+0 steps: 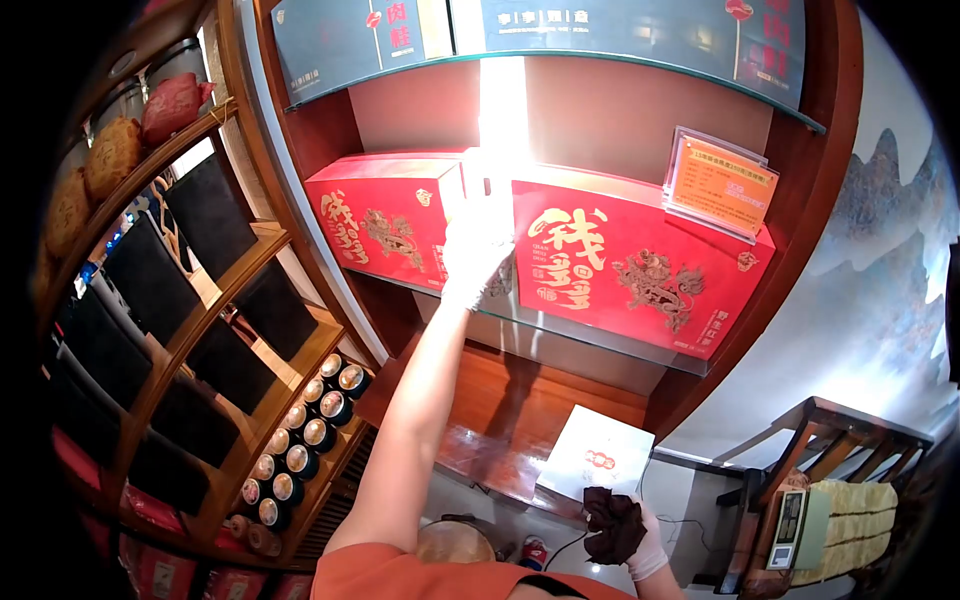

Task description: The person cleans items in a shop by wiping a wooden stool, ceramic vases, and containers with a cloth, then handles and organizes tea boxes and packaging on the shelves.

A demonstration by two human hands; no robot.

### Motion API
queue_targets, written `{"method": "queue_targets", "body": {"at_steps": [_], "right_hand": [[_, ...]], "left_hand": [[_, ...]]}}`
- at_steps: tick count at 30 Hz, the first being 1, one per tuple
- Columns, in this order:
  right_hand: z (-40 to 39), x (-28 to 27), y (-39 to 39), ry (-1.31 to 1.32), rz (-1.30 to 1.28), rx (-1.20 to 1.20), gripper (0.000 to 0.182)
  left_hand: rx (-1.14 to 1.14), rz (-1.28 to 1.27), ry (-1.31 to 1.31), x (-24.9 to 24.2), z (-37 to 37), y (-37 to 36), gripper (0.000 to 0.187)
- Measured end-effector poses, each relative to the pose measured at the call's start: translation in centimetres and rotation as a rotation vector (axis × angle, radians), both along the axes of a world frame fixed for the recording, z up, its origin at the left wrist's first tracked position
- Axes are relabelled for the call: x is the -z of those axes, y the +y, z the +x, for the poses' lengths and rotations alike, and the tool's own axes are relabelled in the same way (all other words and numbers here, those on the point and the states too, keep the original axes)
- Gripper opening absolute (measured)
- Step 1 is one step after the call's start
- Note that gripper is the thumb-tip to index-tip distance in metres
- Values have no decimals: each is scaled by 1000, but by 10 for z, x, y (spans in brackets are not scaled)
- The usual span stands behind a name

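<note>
My left hand (480,240), in a white glove, reaches up to the glass shelf between two red gift boxes, at the right edge of the left red box (385,225). Bright light washes out its fingers. The larger red box (640,265) stands just to its right. Low in the view, my right hand (650,548), also gloved, holds a crumpled dark brown cloth (613,525). That cloth is beside the front edge of a white box (598,452) on the wooden ledge.
An orange price sign (722,185) leans at the right box's top. Blue boxes (640,30) fill the upper glass shelf. Jars (315,432) and dark packages line the left rack. A wooden chair (800,450) at right bears a scale (787,525). A round stool (455,541) is below.
</note>
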State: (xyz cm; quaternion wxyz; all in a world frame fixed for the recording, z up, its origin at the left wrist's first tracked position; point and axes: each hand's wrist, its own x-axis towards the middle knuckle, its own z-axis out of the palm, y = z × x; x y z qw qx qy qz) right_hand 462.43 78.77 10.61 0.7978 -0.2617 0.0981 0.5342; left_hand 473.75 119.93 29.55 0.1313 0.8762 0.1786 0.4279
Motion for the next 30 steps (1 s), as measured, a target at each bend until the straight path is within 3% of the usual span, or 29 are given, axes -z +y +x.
{"method": "queue_targets", "body": {"at_steps": [2, 4, 6, 8, 10, 12, 15, 17, 18, 20, 22, 23, 27, 29, 30], "right_hand": [[1, 4, -6, 60, 33, 6, 51], [3, 19, -12, 92, 77, 14, 50], [2, 29, -13, 52, 2, 57, 50], [4, 45, -14, 134, 108, 39, 48], [5, 46, -10, 155, 122, 34, 47], [3, 43, -5, 116, 41, 43, 46], [6, 54, 2, 143, 118, -4, 44], [14, 66, 11, 238, 348, -74, 44], [15, 69, 13, 285, 459, -111, 44], [23, 51, 22, 208, 430, -93, 42], [34, 18, 37, 202, 354, -26, 40], [40, 6, 48, 41, 335, -9, 41], [46, -67, 112, -335, 204, 199, 49], [25, -82, 133, -640, 236, 169, 56], [5, -98, 150, -922, 254, 126, 57]], "left_hand": [[-175, 391, -57, -7, 18, 3, 69], [-117, 492, -91, -19, 12, -5, 61], [-266, 702, -61, -16, 18, -1, 63], [-294, 774, -32, -12, 21, 3, 58], [-240, 711, 20, -7, 21, 5, 54], [-126, 544, 108, 1, 21, 7, 49], [27, 256, 166, 11, 16, 11, 43], [92, 88, 74, 19, 14, 15, 38], [93, 11, -72, 34, 10, 19, 47], [122, -119, -387, 64, 2, 25, 65], [218, -265, -529, 60, -28, 16, 80], [273, -346, -456, 54, -53, 10, 92], [455, -413, -461, 37, -148, -24, 96], [466, -462, -394, 35, -197, -42, 101], [470, -481, -382, 32, -219, -55, 102]]}}
